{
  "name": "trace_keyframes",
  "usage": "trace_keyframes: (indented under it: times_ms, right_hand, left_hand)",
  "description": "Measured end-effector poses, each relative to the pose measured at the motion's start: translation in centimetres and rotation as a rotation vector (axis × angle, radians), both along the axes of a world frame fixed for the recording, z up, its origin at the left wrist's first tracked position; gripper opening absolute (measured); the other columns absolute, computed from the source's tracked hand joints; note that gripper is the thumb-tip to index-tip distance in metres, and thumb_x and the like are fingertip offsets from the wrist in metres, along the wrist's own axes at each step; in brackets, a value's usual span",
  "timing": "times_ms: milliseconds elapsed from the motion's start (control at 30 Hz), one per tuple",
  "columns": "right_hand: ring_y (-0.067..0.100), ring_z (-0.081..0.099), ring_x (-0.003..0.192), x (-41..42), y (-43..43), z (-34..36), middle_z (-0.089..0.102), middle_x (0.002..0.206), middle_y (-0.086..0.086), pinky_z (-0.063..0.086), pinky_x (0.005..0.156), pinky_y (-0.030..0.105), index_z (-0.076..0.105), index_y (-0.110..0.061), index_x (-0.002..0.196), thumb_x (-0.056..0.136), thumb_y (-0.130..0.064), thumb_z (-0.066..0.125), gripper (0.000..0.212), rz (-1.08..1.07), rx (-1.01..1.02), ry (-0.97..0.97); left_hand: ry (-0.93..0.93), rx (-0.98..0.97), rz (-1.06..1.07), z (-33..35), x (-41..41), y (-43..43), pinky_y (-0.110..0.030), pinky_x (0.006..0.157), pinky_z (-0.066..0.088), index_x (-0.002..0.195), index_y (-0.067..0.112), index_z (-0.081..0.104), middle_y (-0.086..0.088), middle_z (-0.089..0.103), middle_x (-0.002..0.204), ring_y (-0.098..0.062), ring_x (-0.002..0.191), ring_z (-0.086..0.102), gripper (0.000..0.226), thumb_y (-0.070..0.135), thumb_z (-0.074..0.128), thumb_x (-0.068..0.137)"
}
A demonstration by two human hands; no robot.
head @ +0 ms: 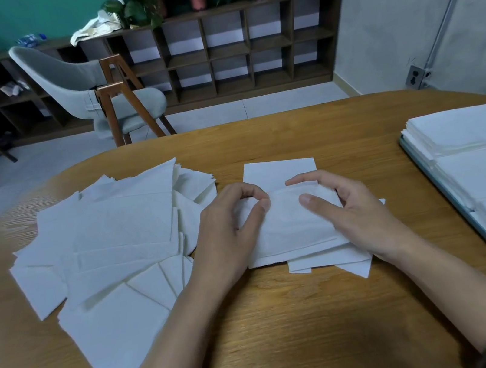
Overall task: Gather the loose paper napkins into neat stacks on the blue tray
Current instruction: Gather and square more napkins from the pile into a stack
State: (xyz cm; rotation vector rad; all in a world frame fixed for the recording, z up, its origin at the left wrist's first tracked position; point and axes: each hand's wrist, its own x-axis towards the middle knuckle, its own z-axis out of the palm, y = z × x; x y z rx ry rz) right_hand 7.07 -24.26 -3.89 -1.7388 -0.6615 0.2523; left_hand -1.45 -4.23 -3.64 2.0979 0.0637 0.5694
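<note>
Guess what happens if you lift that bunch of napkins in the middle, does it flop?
Probably floppy: the napkin bunch is thin sheets and seems to bow between the left hand and right hand. It is likely very light for its size. Sheets may slide apart, since the lower edges already stick out unevenly.

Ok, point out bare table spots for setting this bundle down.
Bare wood: between the held napkins and the blue tray, along the table's far edge, and at its near edge. Crowded: the loose napkin heap at left; stacks cover the tray.
</note>
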Motion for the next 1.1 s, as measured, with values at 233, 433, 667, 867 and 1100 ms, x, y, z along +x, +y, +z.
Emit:
trace_keyframes:
  times_ms: [233,433,667,867,1100]
  right_hand:
    - [-0.004,0.06,0.117,-0.12,-0.01,0.2,0.07,0.121,-0.024,0.039,0.093,0.007,0.072,-0.028,0.121,0.105,-0.02,0.062,0.021,0.036,-0.025,-0.054]
    - [-0.001,0.06,0.122,-0.09,-0.1,0.32,0.07,0.122,-0.022,0.039,0.097,0.01,0.072,-0.028,0.12,0.105,-0.019,0.061,0.021,0.075,-0.033,-0.063]
    - [-0.001,0.062,0.118,-0.31,-0.06,0.42,0.069,0.123,-0.022,0.043,0.091,0.008,0.07,-0.028,0.123,0.106,-0.02,0.06,0.021,0.093,-0.037,-0.042]
    - [-0.002,0.059,0.123,-0.42,0.01,0.5,0.068,0.126,-0.024,0.041,0.095,0.009,0.07,-0.032,0.124,0.105,-0.024,0.061,0.022,0.08,-0.06,-0.04]
    - [0.003,0.065,0.11,-0.82,-0.13,0.92,0.069,0.121,-0.019,0.049,0.084,0.013,0.067,-0.039,0.128,0.094,-0.034,0.073,0.034,0.085,-0.069,0.032]
  left_hand:
    - [-0.055,0.029,0.009,-0.01,0.03,0.3,-0.012,0.089,0.045,0.096,0.023,0.08,0.013,0.076,0.098,-0.002,0.102,0.068,0.007,0.017,0.081,0.092]
    - [-0.064,0.061,0.017,-0.15,0.14,0.33,-0.012,0.089,0.045,0.096,0.023,0.08,0.013,0.075,0.097,-0.003,0.101,0.068,0.008,0.018,0.082,0.091]
    - [-0.063,0.159,0.001,0.04,0.18,0.53,-0.007,0.084,0.04,0.093,0.024,0.074,0.015,0.07,0.095,-0.003,0.098,0.065,0.008,0.017,0.079,0.092]
    - [-0.162,0.338,0.027,-0.46,0.12,0.39,-0.028,0.075,0.051,0.093,0.022,0.07,0.013,0.065,0.094,-0.01,0.088,0.063,0.006,0.018,0.075,0.093]
    - [-0.159,0.276,0.01,0.08,0.05,0.49,-0.022,0.075,0.048,0.093,0.02,0.065,0.015,0.065,0.091,-0.008,0.088,0.062,0.011,0.012,0.073,0.094]
